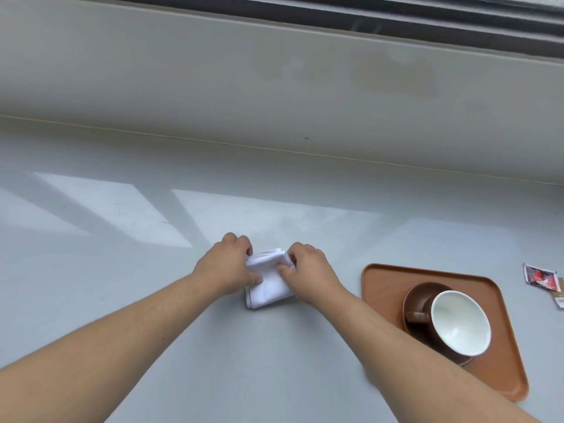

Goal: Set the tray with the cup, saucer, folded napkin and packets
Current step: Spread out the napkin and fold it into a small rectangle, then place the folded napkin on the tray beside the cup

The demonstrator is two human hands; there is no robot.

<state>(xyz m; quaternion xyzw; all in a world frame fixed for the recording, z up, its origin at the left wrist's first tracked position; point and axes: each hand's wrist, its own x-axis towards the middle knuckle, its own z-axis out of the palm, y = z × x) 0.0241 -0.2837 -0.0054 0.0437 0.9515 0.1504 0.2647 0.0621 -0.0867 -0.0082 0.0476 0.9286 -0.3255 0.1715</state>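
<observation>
A white folded napkin (266, 285) lies on the pale grey counter in the middle. My left hand (227, 264) pinches its left edge and my right hand (308, 268) pinches its right edge, both with fingers curled onto the cloth. To the right sits a brown tray (384, 285). On it stands a brown saucer (410, 300) with a brown cup (457, 323), white inside, handle pointing left. A red and white packet (538, 274) and a tan packet (560, 296) lie on the counter at the far right edge, off the tray.
A low cream wall (274, 87) runs along the back of the counter, with a dark window frame (427, 22) above it. Bright window reflections fall on the counter at the left.
</observation>
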